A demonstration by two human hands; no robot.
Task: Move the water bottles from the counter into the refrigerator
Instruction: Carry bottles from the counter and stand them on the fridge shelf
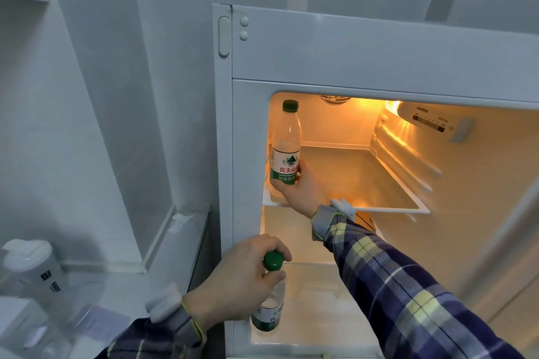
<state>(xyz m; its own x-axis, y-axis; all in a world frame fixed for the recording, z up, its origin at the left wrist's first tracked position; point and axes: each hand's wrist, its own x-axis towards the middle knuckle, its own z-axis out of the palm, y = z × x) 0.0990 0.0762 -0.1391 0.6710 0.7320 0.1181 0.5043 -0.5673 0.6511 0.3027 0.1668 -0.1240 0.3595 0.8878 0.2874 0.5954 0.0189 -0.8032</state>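
Nearest you, at the lower left, the table (pixel 122 288) carries a clear jug (pixel 35 274) with a white lid, blurred at the frame edge. Just right of it, your left hand (pixel 236 280) holds a bottle (pixel 269 309) by its neck, fingers (pixel 272 246) curled over the green cap (pixel 273 260) and thumb pressed under it. That bottle hangs upright in front of the fridge's (pixel 320 46) left door frame, low down, over the pale lower compartment; you cannot tell whether its base touches anything. A plaid sleeve (pixel 408 294) runs from the lower right up and left to your right hand (pixel 300 186), which reaches into the lit upper compartment. Its fingers wrap around the lower part of a second bottle (pixel 286 143), over the green and white label, with the thumb on the right side. This bottle stands upright at the near left corner of the glass shelf (pixel 379 201), close to the left inner wall; whether its base rests on the shelf is hidden by your hand. Further in, the shelf runs back to the rear wall under warm orange light. At the far right, a control panel (pixel 428 119) sits near the ceiling.
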